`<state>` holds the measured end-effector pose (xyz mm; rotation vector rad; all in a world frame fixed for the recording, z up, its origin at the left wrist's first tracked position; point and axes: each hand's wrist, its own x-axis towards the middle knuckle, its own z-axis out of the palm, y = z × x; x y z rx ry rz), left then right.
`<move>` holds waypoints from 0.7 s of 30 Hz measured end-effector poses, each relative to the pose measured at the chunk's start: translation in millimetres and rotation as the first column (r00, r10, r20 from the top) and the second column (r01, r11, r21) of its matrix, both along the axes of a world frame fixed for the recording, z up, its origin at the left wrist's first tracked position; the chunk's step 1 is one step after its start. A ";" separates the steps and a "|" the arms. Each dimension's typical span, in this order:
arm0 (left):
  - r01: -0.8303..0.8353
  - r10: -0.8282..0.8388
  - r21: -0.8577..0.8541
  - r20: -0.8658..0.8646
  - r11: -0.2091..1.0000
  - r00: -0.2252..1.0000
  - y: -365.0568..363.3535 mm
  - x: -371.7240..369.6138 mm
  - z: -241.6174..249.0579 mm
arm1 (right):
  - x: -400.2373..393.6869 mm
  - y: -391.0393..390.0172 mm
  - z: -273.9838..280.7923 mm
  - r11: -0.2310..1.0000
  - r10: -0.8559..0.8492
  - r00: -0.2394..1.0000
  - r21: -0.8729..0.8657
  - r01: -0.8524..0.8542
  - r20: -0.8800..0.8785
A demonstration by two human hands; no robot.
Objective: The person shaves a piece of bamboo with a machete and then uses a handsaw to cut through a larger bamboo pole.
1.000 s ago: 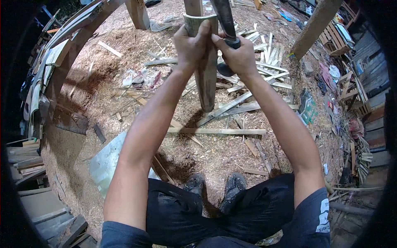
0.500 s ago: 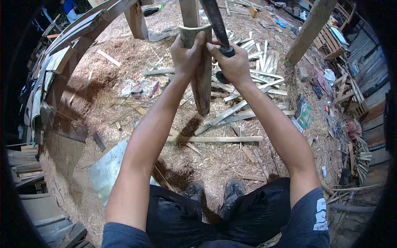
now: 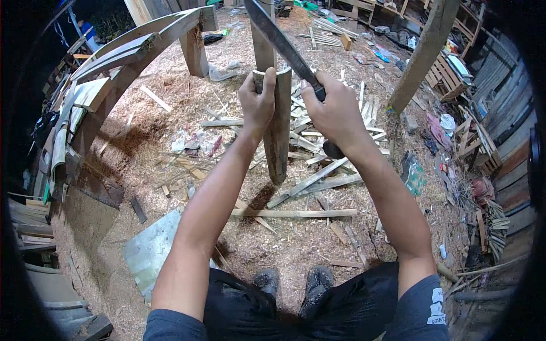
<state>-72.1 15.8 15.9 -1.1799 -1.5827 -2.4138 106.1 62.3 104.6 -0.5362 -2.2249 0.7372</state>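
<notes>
My left hand [image 3: 257, 102] is closed around the top of a split bamboo piece [image 3: 282, 85], with the thumb laid along its face near the pale curved rim. In this view the bamboo overlaps an upright wooden post [image 3: 263, 48] behind it. My right hand [image 3: 335, 113] grips the dark handle of a machete [image 3: 282, 45]. The long blade slants up and to the left, across the space above the bamboo's rim. Part of the handle's rear end shows below my right hand.
Split bamboo strips [image 3: 318, 165] lie scattered on the shavings-covered ground. A flat pale sheet [image 3: 151, 244] is at the left, under a curved timber frame [image 3: 108, 96]. A leaning post [image 3: 418, 62] stands at the right. A person [image 3: 88, 34] is partly visible far left.
My right hand has moved slightly right and down, and the machete blade now tilts further left. The bamboo sits lower in view as the camera view has shifted upward.
</notes>
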 end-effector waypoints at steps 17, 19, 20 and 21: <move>0.032 -0.033 -0.037 -0.016 0.999 0.999 -1.7 13.1 6.9 | -1.9 7.9 -3.5 0.999 -0.033 0.990 0.040 0.028 0.140; 0.050 -0.051 -0.054 -0.015 0.997 0.999 -1.2 15.3 7.1 | -2.3 7.4 1.9 0.996 -0.053 0.979 0.075 0.038 0.197; 0.053 -0.053 -0.058 -0.013 0.997 0.998 0.7 11.8 2.9 | -0.9 6.9 3.2 0.993 -0.078 0.965 0.108 0.052 0.252; 0.005 -0.007 -0.047 -0.044 0.999 0.999 3.6 6.8 2.1 | 0.7 7.6 3.1 0.992 -0.084 0.964 0.108 0.058 0.252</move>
